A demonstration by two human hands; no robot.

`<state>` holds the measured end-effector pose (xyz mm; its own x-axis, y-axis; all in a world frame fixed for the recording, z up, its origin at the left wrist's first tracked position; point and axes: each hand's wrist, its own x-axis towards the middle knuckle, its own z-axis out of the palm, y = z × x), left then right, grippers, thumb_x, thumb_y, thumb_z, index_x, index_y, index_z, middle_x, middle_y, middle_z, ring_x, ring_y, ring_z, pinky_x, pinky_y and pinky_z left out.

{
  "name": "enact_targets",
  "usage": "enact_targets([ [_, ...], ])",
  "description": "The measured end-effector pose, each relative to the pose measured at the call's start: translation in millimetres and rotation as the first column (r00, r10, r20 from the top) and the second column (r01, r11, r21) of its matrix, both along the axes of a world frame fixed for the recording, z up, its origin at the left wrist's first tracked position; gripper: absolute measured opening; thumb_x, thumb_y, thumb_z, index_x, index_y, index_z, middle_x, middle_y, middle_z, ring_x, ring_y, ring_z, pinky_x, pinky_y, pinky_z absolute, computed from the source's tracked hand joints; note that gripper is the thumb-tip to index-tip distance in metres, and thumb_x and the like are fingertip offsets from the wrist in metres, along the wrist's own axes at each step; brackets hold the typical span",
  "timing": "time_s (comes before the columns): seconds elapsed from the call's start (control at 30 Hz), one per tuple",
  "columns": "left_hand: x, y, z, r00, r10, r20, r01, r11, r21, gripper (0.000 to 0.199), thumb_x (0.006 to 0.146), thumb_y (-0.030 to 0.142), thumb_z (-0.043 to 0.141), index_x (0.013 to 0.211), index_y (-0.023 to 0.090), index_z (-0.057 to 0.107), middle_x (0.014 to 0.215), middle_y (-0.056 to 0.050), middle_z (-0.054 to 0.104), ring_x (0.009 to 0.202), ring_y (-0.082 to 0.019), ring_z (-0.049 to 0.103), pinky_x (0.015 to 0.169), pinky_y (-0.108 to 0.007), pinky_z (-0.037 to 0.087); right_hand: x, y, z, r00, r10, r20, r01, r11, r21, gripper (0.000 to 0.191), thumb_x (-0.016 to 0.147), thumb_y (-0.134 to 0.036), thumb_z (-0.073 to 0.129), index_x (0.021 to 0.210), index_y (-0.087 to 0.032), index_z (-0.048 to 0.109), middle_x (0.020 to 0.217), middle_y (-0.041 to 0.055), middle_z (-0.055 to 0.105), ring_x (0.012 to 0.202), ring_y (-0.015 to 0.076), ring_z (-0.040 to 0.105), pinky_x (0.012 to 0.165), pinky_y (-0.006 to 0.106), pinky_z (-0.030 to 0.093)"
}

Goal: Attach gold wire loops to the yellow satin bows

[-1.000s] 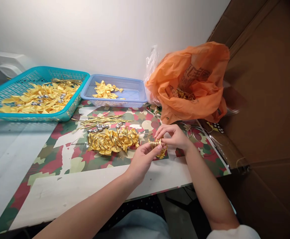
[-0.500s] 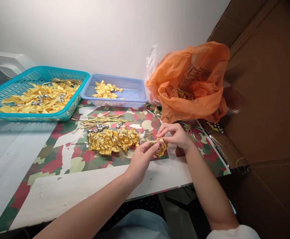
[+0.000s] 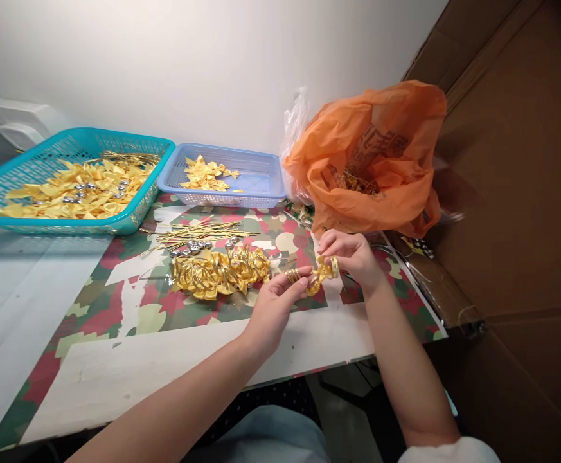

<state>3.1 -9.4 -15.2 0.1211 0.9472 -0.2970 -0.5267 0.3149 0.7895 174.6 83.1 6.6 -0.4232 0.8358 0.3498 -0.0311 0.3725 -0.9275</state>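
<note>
Gold wire (image 3: 292,275) circles the fingers of my left hand (image 3: 277,299), which is closed in a pinch. A yellow ribbon bow (image 3: 328,266) with gold wire loops stretches between both hands. My right hand (image 3: 355,256) pinches its far end; my left thumb and fingertips are at its near end. Left of my hands lies a pile of yellow bows with gold wire loops (image 3: 220,273). Silver bells (image 3: 196,246) and a bundle of straight gold wires (image 3: 203,234) are just behind that pile.
A teal basket (image 3: 130,222) holds yellow bows, silver bells and gold wires at the back left. Next to it, a blue basket (image 3: 261,183) has some yellow bows. An orange plastic bag (image 3: 323,180) stands open at the back right, beside a cardboard wall (image 3: 511,193).
My right hand has moved slightly right and away from my left, drawing out the yellow bow between them. My left hand has stayed nearly in place.
</note>
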Motion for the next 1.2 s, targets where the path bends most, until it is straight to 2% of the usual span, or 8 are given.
enact_targets([
  [0.17,0.7,-0.3,1.4,0.999,-0.014,0.038,0.013,1.0,0.012,0.029,0.07,0.034,0.081,0.094,0.018,0.075,0.101,-0.009,0.076,0.102,-0.024,0.067,0.094,-0.036,0.046,3.8,0.1,0.6,0.997,-0.026,-0.068,0.025,1.0,-0.019,0.014,0.064,-0.04,0.085,0.064,-0.029,0.076,0.077,0.0022,0.068,0.079,0.0179,0.059,0.076,0.036,0.048],
  [0.3,0.8,-0.9,3.3,0.998,-0.009,0.064,0.008,1.0,0.014,0.032,0.069,0.032,0.082,0.096,0.017,0.072,0.1,-0.009,0.076,0.105,-0.024,0.067,0.096,-0.038,0.045,3.3,-1.1,2.0,0.998,0.062,0.016,-0.061,0.998,-0.03,0.014,0.065,-0.039,0.084,0.063,-0.028,0.075,0.074,0.0028,0.07,0.075,0.0182,0.059,0.072,0.036,0.048],
  [0.47,1.4,-0.7,3.1,0.997,0.013,0.072,-0.015,1.0,0.026,0.033,0.064,0.026,0.084,0.094,0.018,0.07,0.093,-0.004,0.074,0.097,-0.019,0.067,0.095,-0.035,0.046,0.9,-2.6,4.8,0.982,0.1,0.16,-0.111,0.992,0.062,0.009,0.069,-0.03,0.08,0.064,-0.025,0.074,0.072,0.003,0.073,0.077,0.019,0.062,0.082,0.04,0.047],
  [0.57,1.8,0.0,4.5,0.996,0.013,0.093,-0.015,1.0,0.025,0.032,0.062,0.025,0.085,0.089,0.019,0.069,0.091,-0.003,0.074,0.097,-0.019,0.067,0.094,-0.033,0.046,-1.2,-3.8,4.9,0.97,0.101,0.221,-0.118,0.991,0.066,0.007,0.068,-0.023,0.078,0.064,-0.025,0.073,0.077,0.0033,0.075,0.082,0.0203,0.064,0.086,0.041,0.048],
  [0.67,2.2,0.7,5.6,0.995,-0.002,0.102,-0.001,1.0,0.03,0.031,0.062,0.026,0.086,0.087,0.018,0.069,0.089,-0.003,0.073,0.096,-0.018,0.067,0.092,-0.032,0.047,-3.6,-4.9,3.0,0.963,0.105,0.248,-0.115,0.993,0.026,0.008,0.067,-0.02,0.077,0.063,-0.023,0.072,0.076,0.0041,0.075,0.084,0.0209,0.065,0.082,0.039,0.049],
  [0.83,2.1,0.5,5.7,0.997,-0.003,0.071,0.001,1.0,0.03,0.03,0.064,0.026,0.085,0.088,0.018,0.07,0.089,-0.003,0.073,0.093,-0.017,0.066,0.09,-0.031,0.047,-4.2,-5.2,-0.8,0.951,0.089,0.296,-0.075,0.995,-0.059,0.012,0.067,-0.025,0.079,0.066,-0.019,0.069,0.07,0.0034,0.07,0.07,0.0176,0.063,0.069,0.031,0.049],
  [0.97,1.6,0.0,5.6,0.998,-0.014,0.065,0.013,1.0,0.026,0.031,0.064,0.026,0.084,0.091,0.019,0.071,0.094,-0.004,0.074,0.097,-0.019,0.065,0.092,-0.033,0.047,-3.7,-4.5,-0.8,0.955,0.029,0.294,-0.016,0.999,-0.045,0.013,0.067,-0.022,0.079,0.072,-0.018,0.068,0.071,0.0015,0.069,0.069,0.015,0.061,0.067,0.028,0.047],
  [1.2,1.4,-0.5,4.0,0.999,-0.023,0.035,0.022,0.999,0.035,0.033,0.068,0.028,0.082,0.098,0.02,0.072,0.103,-0.005,0.073,0.105,-0.021,0.063,0.091,-0.033,0.047,-5.0,-3.6,-1.3,0.957,0.007,0.291,0.001,1.0,-0.025,0.012,0.068,-0.025,0.076,0.071,-0.017,0.067,0.07,0.0014,0.067,0.068,0.0145,0.06,0.066,0.027,0.046],
])
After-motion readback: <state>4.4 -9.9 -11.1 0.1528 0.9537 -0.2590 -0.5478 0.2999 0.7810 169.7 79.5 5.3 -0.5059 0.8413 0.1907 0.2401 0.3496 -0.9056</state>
